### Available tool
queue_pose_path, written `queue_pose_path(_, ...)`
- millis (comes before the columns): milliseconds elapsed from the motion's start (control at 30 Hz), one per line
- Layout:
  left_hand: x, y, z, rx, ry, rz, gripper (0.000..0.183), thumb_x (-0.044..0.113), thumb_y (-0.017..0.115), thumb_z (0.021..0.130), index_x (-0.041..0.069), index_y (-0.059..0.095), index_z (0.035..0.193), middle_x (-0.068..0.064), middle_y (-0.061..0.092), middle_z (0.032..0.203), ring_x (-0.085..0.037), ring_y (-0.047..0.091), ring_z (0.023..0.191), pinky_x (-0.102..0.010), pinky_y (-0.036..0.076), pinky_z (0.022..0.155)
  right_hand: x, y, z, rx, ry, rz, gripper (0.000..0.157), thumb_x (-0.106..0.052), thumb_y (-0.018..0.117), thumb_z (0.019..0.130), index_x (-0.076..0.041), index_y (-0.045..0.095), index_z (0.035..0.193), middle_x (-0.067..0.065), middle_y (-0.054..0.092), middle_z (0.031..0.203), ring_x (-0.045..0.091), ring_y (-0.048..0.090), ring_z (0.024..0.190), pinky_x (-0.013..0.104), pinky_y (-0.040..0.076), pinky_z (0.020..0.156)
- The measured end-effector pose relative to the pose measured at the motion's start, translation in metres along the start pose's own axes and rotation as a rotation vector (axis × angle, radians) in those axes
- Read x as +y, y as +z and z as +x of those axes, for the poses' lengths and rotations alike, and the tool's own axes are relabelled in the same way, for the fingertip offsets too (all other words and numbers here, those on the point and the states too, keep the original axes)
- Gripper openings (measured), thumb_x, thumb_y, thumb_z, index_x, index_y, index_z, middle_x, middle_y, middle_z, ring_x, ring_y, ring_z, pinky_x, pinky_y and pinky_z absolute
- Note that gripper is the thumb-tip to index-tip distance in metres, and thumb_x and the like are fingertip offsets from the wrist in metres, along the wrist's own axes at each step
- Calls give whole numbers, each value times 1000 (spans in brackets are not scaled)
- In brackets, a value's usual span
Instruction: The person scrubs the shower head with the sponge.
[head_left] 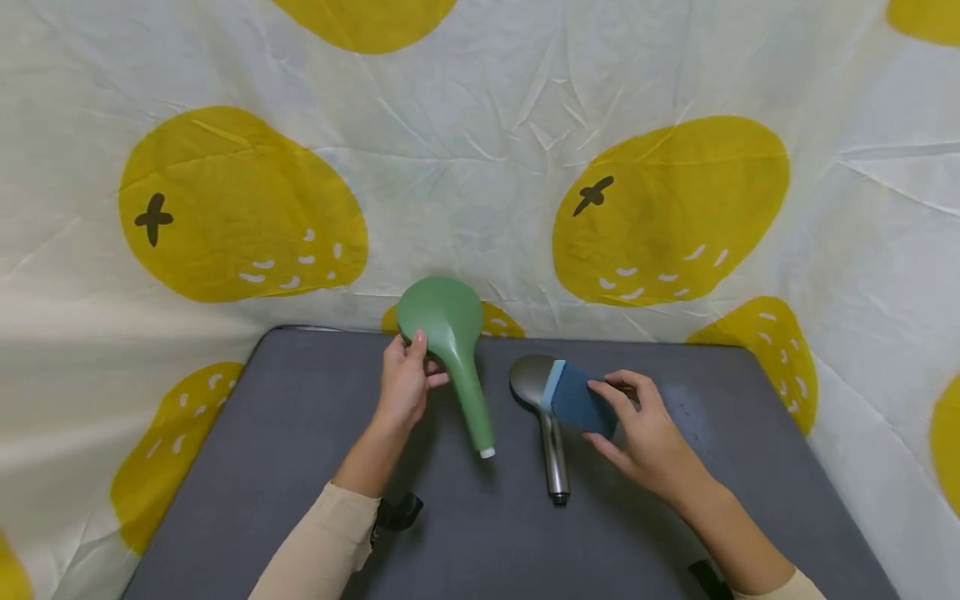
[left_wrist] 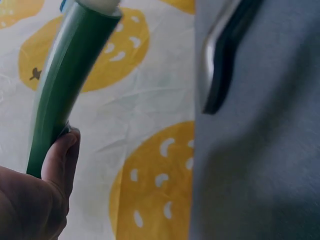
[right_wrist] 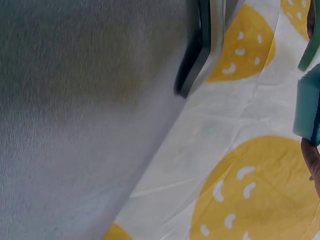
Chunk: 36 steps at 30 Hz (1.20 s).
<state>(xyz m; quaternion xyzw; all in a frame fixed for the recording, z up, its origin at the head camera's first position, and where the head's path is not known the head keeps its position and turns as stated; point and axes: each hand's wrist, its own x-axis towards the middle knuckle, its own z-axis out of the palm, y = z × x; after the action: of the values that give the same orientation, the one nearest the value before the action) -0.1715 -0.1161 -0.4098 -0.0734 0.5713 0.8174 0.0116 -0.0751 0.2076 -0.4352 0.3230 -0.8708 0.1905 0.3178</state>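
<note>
My left hand [head_left: 403, 385] grips a green shower head [head_left: 442, 321] near its neck, thumb on top, and holds it raised with the handle pointing down toward me. In the left wrist view its green handle [left_wrist: 65, 85] slants up from the hand [left_wrist: 32, 205]. A blue sponge [head_left: 583, 402] with a lighter blue layer is pinched between the thumb and fingers of my right hand [head_left: 656, 446]. Between the hands lies a grey metallic shower head [head_left: 553, 462] on the table, partly behind the sponge. The right wrist view catches only the sponge's edge [right_wrist: 306, 107].
The dark grey table [head_left: 315, 533] ends at a white cloth [head_left: 480, 117] printed with large yellow fruit shapes, which hangs behind and at both sides. Dark straps with small devices [head_left: 401, 512] sit on the wrists.
</note>
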Motion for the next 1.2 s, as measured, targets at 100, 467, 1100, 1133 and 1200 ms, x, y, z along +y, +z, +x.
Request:
queue_pose_path(100, -5, -7, -1, -17, -22, 64, 34, 16, 42, 112, -9, 45, 135, -4, 60, 84, -11, 60, 59, -28, 61, 53, 4, -3, -3, 1, 10, -8, 64, -51, 47, 105, 5, 60, 133, 32, 53, 123, 41, 53, 112, 46, 50, 86)
queue_pose_path(467, -31, -28, 5, -74, -106, 205, 34, 17, 45, 112, -11, 48, 131, -3, 59, 80, -11, 57, 62, -25, 58, 51, 31, -9, -15, -47, 102, -48, 72, -59, 44, 103, 5, 63, 130, 35, 56, 123, 47, 55, 109, 54, 54, 82)
queue_pose_path(1100, -62, -51, 17, -134, -278, 408, 34, 17, 44, 111, -11, 49, 130, -9, 51, 81, -16, 51, 62, -26, 56, 49, 75, -20, -27, -149, 239, -77, 65, -52, 73, 92, 2, 67, 128, 32, 56, 123, 46, 56, 102, 63, 50, 82)
queue_pose_path(1133, -64, -51, 18, -136, -285, 409, 34, 17, 45, 111, -11, 50, 129, -8, 50, 79, -16, 51, 62, -26, 56, 48, 76, -21, -28, -155, 249, -77, 62, -42, 83, 87, 1, 67, 128, 32, 56, 123, 46, 56, 103, 63, 50, 83)
queue_pose_path(1200, -66, -53, 19, -142, -301, 411, 33, 18, 45, 111, -10, 51, 129, -8, 49, 78, -16, 50, 61, -26, 55, 47, 77, -20, -29, -163, 262, -85, 64, -20, 95, 73, 2, 67, 127, 31, 56, 122, 47, 56, 103, 63, 50, 82)
